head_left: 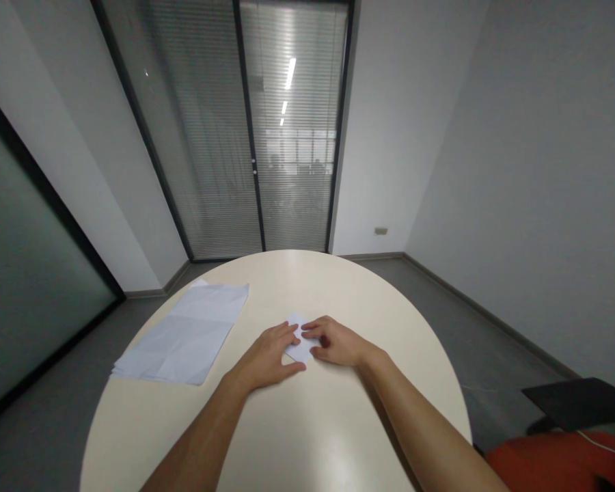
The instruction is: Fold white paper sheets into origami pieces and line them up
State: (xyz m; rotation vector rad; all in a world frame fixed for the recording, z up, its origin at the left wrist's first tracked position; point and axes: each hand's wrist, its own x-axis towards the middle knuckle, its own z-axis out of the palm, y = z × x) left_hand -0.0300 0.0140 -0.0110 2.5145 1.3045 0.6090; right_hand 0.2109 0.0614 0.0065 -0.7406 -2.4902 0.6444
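Note:
A small piece of folded white paper [300,350] lies flat on the round cream table [307,430], between my two hands. My left hand [270,355] rests on its left side, fingers stretched over the paper and thumb apart, pointing right. From the right, my right hand [338,342] touches the paper with its fingers bent and spread, the thumb lower than the fingertips. Part of the paper is hidden beneath the fingers of both hands. Neither hand lifts it off the tabletop.
Several large creased white sheets [189,335] lie stacked at the table's left edge. To the lower right stand a red chair seat [548,465] and a black flat panel [584,403]. A glass door with blinds [297,198] is beyond the table.

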